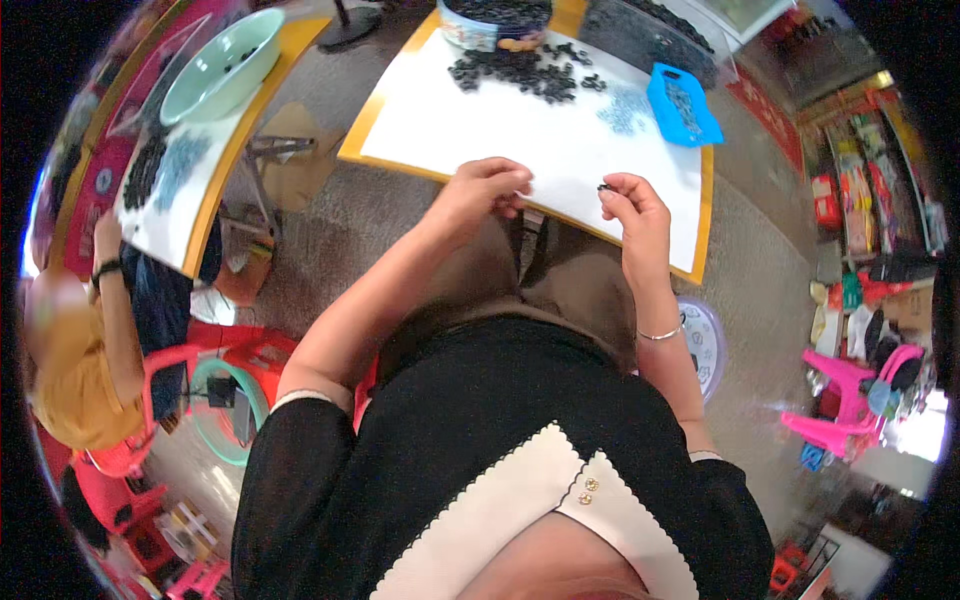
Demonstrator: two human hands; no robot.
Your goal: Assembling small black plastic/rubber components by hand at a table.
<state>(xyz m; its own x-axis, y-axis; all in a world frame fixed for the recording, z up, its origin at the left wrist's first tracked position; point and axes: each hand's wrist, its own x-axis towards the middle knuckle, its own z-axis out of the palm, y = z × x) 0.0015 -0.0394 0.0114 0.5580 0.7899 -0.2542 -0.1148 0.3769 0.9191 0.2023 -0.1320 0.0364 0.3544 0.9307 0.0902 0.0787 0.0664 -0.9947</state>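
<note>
Over the near edge of a white-topped table (pixel 420 120), my left hand (pixel 485 188) has its fingers curled together, thumb against them. Whatever they may hold is hidden. To its right, my right hand (pixel 638 208) pinches a small black part (pixel 604 187) between thumb and fingertips. The two hands are apart. Beyond them lies a loose heap of small black parts (pixel 520 74). A scatter of tiny blue-grey pieces (pixel 625 112) spreads at the right, beside a blue scoop-like tray (pixel 682 108) with more of the same in it.
At the table's far side stand a round tub (pixel 490 36) of black parts and a grey bin (pixel 645 45). On the left, another person (pixel 85 370) sits at a second table with a pale green basin (pixel 225 68). Pink plastic chairs (pixel 850 400) are at right.
</note>
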